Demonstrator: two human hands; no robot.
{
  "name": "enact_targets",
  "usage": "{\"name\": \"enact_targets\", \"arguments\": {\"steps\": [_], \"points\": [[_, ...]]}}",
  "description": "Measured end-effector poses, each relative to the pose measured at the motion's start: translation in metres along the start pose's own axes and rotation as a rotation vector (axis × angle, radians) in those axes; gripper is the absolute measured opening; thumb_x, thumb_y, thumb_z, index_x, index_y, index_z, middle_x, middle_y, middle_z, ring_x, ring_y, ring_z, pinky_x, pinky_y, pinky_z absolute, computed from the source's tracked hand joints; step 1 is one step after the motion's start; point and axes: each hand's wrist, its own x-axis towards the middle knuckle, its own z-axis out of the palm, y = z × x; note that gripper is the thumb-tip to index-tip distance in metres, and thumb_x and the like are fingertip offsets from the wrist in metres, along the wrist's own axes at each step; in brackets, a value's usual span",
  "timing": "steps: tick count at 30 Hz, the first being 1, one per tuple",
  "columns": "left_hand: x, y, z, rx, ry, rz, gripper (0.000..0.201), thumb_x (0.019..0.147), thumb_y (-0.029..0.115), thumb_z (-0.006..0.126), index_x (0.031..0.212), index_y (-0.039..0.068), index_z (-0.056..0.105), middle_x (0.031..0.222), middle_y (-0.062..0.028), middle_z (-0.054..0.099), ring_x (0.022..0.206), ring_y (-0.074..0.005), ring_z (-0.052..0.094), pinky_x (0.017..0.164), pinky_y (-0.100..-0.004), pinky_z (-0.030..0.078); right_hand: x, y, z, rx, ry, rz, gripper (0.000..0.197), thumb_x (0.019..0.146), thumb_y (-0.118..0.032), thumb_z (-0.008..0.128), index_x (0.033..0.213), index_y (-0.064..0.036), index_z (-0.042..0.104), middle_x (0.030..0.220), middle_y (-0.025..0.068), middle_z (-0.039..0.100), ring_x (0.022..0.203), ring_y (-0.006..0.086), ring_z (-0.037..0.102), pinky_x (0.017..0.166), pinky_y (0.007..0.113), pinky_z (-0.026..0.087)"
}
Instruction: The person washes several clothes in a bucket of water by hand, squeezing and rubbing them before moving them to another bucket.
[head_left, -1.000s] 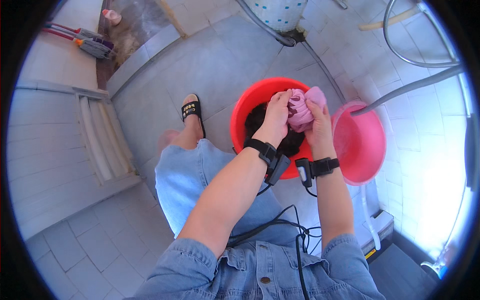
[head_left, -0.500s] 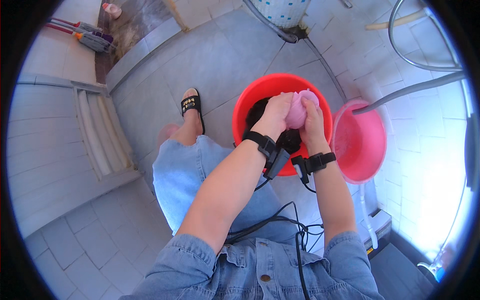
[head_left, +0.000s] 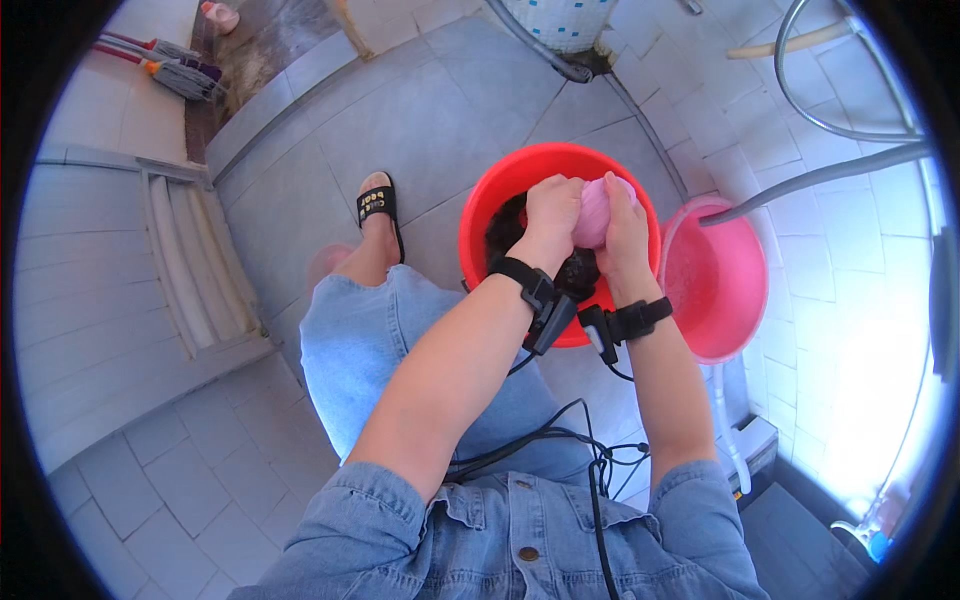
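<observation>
- grey tiled floor (head_left: 440,110), red basin (head_left: 560,153) in the middle of it all
- pink cloth (head_left: 595,216) balled up over the basin
- left hand (head_left: 550,215) and right hand (head_left: 626,240) both gripping it, one each side

- The floor (head_left: 440,120) was laid in large grey tiles with thin joints.
- A round red basin (head_left: 492,188) sat on it, in front of the person.
- A pink bucket (head_left: 735,295) stood just right of that; its base was hidden from me.
- A black sandal (head_left: 377,200), with a foot in it, was planted left of the basin.
- Near the far wall, a grey hose (head_left: 570,72) reached down to the tiles.
</observation>
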Motion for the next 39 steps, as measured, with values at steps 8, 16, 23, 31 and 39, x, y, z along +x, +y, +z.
{"name": "enact_targets", "arguments": {"steps": [8, 16, 23, 31, 39], "points": [[-0.008, 0.000, 0.013, 1.044, 0.017, 0.542, 0.014, 0.070, 0.015, 0.058, 0.065, 0.002, 0.058, 0.069, -0.0136, 0.060, 0.067, -0.0270, 0.059, 0.061, -0.0384, 0.047, 0.023, 0.021, -0.035, 0.172, -0.052, 0.386, 0.025, 0.085, -0.023, 0.054, 0.100, -0.0025, 0.057, 0.090, 0.0064, 0.061, 0.079, 0.0169, 0.058, 0.069, 0.032, 0.048], [-0.013, 0.023, 0.004, 1.254, -0.086, 0.468, 0.046, 0.069, 0.015, 0.059, 0.113, 0.007, 0.049, 0.090, -0.0196, 0.062, 0.085, -0.0344, 0.060, 0.074, -0.0411, 0.047, 0.026, 0.010, -0.073, -0.123, -0.141, 0.463, 0.033, 0.083, -0.019, 0.050, 0.115, -0.0098, 0.049, 0.107, 0.0077, 0.056, 0.099, 0.0195, 0.052, 0.086, 0.035, 0.042], [-0.041, 0.044, 0.019, 1.453, -0.333, 0.413, 0.032, 0.070, 0.004, 0.056, 0.097, 0.019, 0.065, 0.086, -0.0132, 0.060, 0.093, -0.0331, 0.053, 0.080, -0.0423, 0.044, 0.048, 0.055, -0.110, -0.772, -0.258, 0.074, 0.076, 0.066, -0.004, 0.066, 0.133, -0.0085, 0.031, 0.125, 0.0129, 0.042, 0.109, 0.0207, 0.047, 0.090, 0.035, 0.041], [-0.019, 0.052, 0.001, 1.099, -0.432, 0.631, 0.029, 0.062, -0.009, 0.052, 0.077, 0.011, 0.067, 0.077, -0.0083, 0.062, 0.077, -0.0242, 0.057, 0.070, -0.0321, 0.047, 0.038, 0.016, -0.068, -0.386, -0.116, 0.409, 0.045, 0.073, -0.009, 0.055, 0.117, -0.0058, 0.049, 0.107, 0.0160, 0.055, 0.102, 0.0323, 0.053, 0.086, 0.044, 0.045], [0.004, 0.022, -0.012, 1.351, -0.141, 0.287, 0.023, 0.067, -0.005, 0.046, 0.073, 0.005, 0.065, 0.073, -0.0104, 0.063, 0.075, -0.0200, 0.060, 0.069, -0.0302, 0.046, 0.021, -0.009, -0.071, 0.282, -0.189, 0.178, 0.039, 0.078, -0.014, 0.056, 0.114, -0.0032, 0.048, 0.115, 0.0138, 0.053, 0.106, 0.0282, 0.052, 0.091, 0.046, 0.042]]}}
